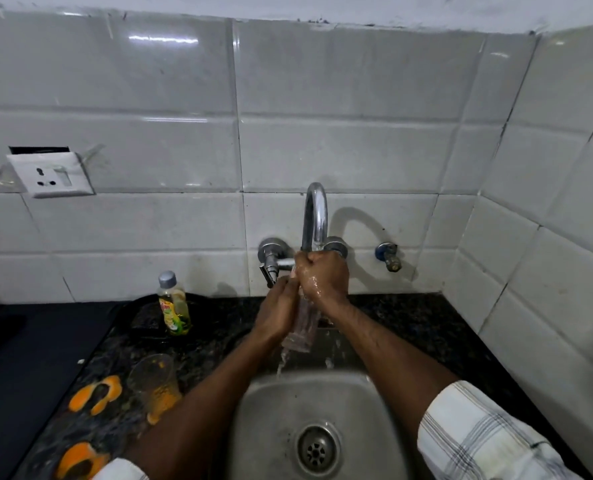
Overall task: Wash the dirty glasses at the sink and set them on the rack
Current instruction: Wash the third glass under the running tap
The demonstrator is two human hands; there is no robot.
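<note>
A person rinses a clear glass (302,327) under the running tap (315,216), both bare hands raised over the steel sink (271,410). The right hand (322,271) is closed around the glass's upper part just below the spout, wet and shining; the left hand (277,310) is wrapped against the glass's side lower down, fingers curled to it. Water spills from the lower end of the glass into the basin.

A second glass (155,382), smeared with orange pulp, stands unwashed on the dark stone worktop (409,323) to the left of the sink, with orange peels (96,393) lying beside and in front of it. A bottle of dish liquid (174,306) stands farther back near the wall.

The job looks barely begun: one glass in hand, one waiting, and no rack is in view. Done well, the rinse would have the glass turned so the stream reaches inside and along the rim, with one hand kept firm, since wet glass slips easily and the metal spout sits close enough to knock it. Holding it low over the basin would soften any drop.
</note>
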